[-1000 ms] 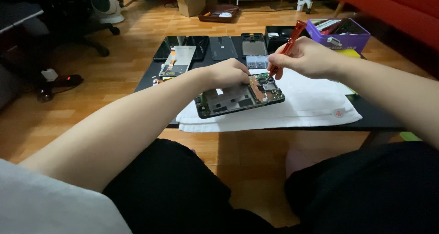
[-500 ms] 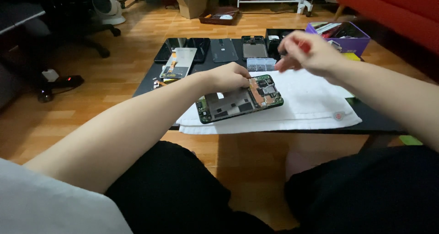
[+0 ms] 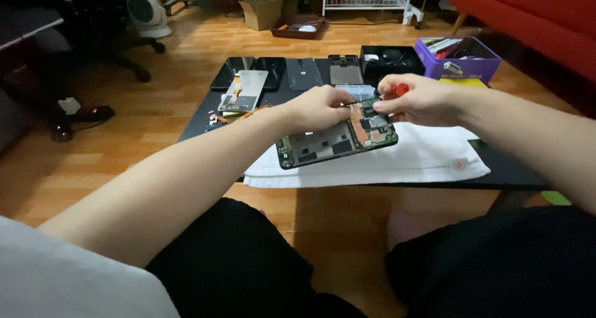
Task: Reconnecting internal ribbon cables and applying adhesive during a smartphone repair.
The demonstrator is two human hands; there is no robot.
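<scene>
An opened phone [image 3: 335, 141] with bare green circuit boards lies tilted on a white cloth [image 3: 428, 159], its far edge lifted. My left hand [image 3: 316, 107] grips the phone's far edge with bent fingers. My right hand [image 3: 419, 100] is closed around a red-handled tool [image 3: 400, 89]; its fingertips touch the phone's upper right corner. Only the red handle end shows; the tool's tip is hidden by my fingers.
A low dark table [image 3: 198, 122] carries several dark phones and panels in a row [image 3: 273, 72], a detached screen [image 3: 243, 89], a black tray [image 3: 391, 60] and a purple box [image 3: 456, 57]. A red sofa [image 3: 534, 7] stands at right, a fan [image 3: 146, 10] and chair at left.
My right hand has come down from above the table's far side to the phone's upper right corner. The red tool is now mostly hidden in my fist. My left hand stayed put.
</scene>
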